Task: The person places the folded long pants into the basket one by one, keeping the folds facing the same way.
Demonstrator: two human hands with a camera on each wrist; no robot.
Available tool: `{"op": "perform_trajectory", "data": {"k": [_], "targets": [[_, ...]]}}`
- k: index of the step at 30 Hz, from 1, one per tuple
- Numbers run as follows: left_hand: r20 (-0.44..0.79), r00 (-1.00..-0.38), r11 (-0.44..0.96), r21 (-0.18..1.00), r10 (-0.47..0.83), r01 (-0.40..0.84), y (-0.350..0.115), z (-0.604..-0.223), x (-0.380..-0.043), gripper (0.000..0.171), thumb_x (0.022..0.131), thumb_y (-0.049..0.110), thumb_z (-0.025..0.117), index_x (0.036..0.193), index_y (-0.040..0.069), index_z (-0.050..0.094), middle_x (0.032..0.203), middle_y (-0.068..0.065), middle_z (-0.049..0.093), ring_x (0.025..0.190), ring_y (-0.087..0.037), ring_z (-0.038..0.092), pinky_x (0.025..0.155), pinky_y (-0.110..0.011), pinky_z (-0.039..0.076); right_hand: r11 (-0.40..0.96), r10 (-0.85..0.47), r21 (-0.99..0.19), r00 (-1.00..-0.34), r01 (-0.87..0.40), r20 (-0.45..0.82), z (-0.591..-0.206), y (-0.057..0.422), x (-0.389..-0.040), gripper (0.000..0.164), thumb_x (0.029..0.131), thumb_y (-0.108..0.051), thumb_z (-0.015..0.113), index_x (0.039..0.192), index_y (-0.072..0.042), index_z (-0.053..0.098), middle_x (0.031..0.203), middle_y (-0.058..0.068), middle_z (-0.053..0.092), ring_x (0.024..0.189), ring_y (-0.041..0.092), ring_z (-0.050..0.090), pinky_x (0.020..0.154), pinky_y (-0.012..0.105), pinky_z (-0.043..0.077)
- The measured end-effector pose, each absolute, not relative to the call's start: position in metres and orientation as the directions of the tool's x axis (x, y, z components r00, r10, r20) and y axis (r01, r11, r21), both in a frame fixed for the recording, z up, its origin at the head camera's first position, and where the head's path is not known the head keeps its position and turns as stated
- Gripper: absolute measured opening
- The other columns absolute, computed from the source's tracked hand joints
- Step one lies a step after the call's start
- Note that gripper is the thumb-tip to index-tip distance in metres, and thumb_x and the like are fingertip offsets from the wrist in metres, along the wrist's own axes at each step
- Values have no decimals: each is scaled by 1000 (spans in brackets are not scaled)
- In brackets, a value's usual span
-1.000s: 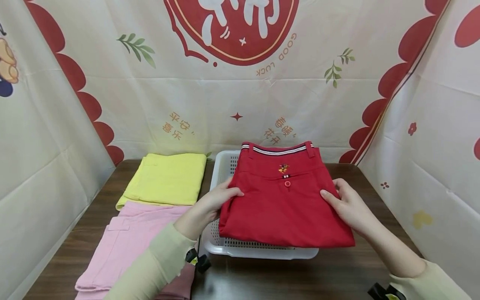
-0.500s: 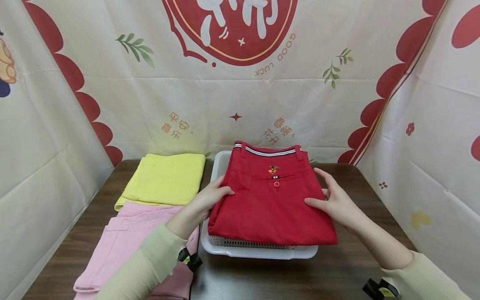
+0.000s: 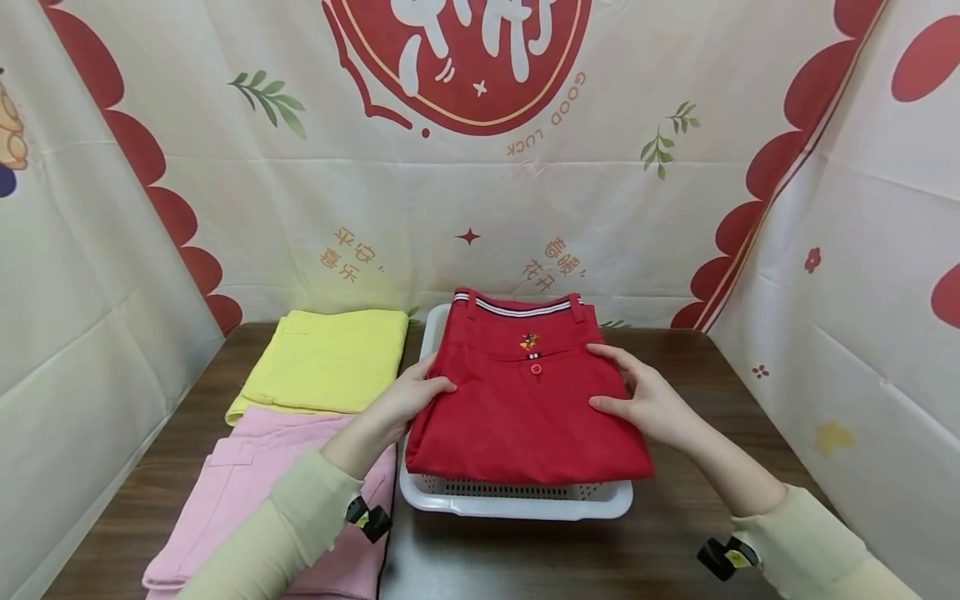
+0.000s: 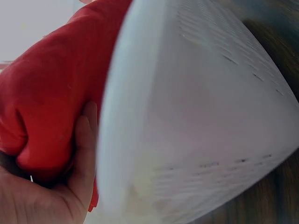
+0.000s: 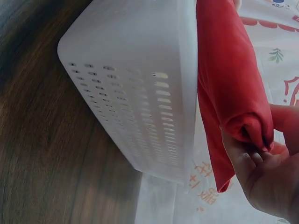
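Observation:
Folded red pants [image 3: 517, 425] with a striped waistband, a button and a small embroidered emblem are held at the top of a white plastic basket [image 3: 517, 505]. My left hand [image 3: 408, 398] grips their left edge, thumb on top, the other fingers underneath. At the right edge, my right hand [image 3: 648, 400] pinches the folded layers; thumb and forefinger lie on the upper face. The right wrist view shows its other fingers curled under the rolled edge of the cloth [image 5: 233, 74]. Most of the basket's inside is hidden beneath the pants.
Yellow folded pants [image 3: 330, 358] lie on the dark wooden table [image 3: 555, 558] left of the basket. Pink folded pants [image 3: 255, 500] lie nearer, partly under my left forearm. A printed cloth backdrop [image 3: 480, 192] hangs behind the table and at both sides.
Both hands have carried the red pants leftward, more squarely over the basket. My right hand has loosened and shifted its hold, its forefinger now lying higher up the cloth.

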State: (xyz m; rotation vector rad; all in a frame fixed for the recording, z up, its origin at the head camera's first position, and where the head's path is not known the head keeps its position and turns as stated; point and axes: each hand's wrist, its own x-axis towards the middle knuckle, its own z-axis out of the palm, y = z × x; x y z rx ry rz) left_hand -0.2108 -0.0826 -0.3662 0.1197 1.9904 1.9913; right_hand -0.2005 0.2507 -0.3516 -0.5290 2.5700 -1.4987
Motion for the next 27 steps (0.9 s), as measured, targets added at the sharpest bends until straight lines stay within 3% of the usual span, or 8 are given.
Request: {"op": "perform_trajectory", "data": {"k": [8,19,27], "targets": [[-171,-940,13,984,297,-175,-87,-373,-213,54,89,3,48,142,14,42,119,-15,55,99,-25,56,81,-36,48,491,-379,-837,-924,-243,45,-359,248,-208,73,84,-11,74,146,-11,34,118,23,51,92,31,61,63,37,57],[-176,-956,57,984,235,-167,-89,-386,-216,46,87,2,49,133,9,51,110,-15,58,93,-26,59,77,-37,50,527,-393,-815,-919,-240,17,-369,244,-216,73,85,-14,73,146,-11,35,116,21,54,85,26,64,64,36,56],[-103,-974,109,991,201,-82,-84,-387,-216,47,85,-1,48,131,6,53,112,-14,59,93,-25,58,79,-36,48,574,-360,-786,-933,-231,12,-372,240,-219,73,84,-16,74,147,-10,36,117,21,55,85,25,63,63,35,56]]}}
